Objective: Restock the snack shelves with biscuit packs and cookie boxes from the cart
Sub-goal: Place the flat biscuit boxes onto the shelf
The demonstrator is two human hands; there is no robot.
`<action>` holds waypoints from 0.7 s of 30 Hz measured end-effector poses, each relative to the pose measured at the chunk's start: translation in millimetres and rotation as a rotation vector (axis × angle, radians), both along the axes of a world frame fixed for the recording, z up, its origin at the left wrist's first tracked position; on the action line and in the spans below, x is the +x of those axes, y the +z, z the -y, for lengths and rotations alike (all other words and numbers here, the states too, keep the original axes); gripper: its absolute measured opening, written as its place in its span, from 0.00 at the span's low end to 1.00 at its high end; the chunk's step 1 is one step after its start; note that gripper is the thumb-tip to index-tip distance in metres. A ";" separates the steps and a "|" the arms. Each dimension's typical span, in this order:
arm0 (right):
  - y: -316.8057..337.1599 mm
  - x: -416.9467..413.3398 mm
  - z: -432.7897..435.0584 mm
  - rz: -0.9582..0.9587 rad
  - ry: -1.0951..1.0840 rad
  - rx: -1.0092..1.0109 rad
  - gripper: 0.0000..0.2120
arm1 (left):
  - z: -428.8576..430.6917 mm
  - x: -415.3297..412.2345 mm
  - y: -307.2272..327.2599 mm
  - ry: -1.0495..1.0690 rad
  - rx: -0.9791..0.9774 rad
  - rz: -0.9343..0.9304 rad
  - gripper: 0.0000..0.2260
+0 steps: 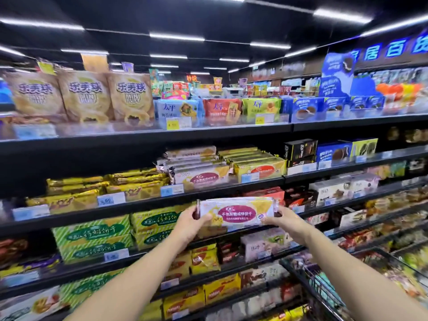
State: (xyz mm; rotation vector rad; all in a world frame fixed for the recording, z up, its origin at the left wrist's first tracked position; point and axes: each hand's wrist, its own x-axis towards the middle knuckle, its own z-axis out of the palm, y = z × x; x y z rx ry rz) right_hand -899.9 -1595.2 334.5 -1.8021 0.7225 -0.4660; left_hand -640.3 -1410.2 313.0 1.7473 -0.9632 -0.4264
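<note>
Glossy white plastic wraps the long, flat biscuit pack, printed with a magenta oval label and yellow cracker pictures; both bare hands hold it level in front of the dark metal snack shelves. The left hand grips the pack's left crimped end, thumb on the front face and fingers curled behind it. The right hand grips the right crimped end in the same way, thumb in front and fingers wrapped around the back. The pack sits just below the shelf edge that carries a stack of matching white-and-magenta packs, which lie flat in layers above and slightly left of it. Left of that stack lie crinkled gold foil packs. Directly left of the held pack stand green-and-white striped rectangular boxes, smooth and stacked. Far above the pack, tan puffy bags stand upright on the top shelf. Below and right of the pack, the black wire cart shows its rim, with blurred goods inside.
</note>
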 end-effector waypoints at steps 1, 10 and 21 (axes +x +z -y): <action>13.8 7.1 2.4 0.026 0.002 -0.032 0.32 | -0.3 5.8 13.7 0.018 -0.015 0.048 0.14; 85.1 87.0 15.1 0.105 0.052 -0.191 0.42 | -9.8 56.0 78.8 0.230 -0.122 0.198 0.20; 107.7 162.4 61.0 0.048 0.066 -0.387 0.16 | 17.5 92.8 107.8 0.365 -0.099 0.270 0.24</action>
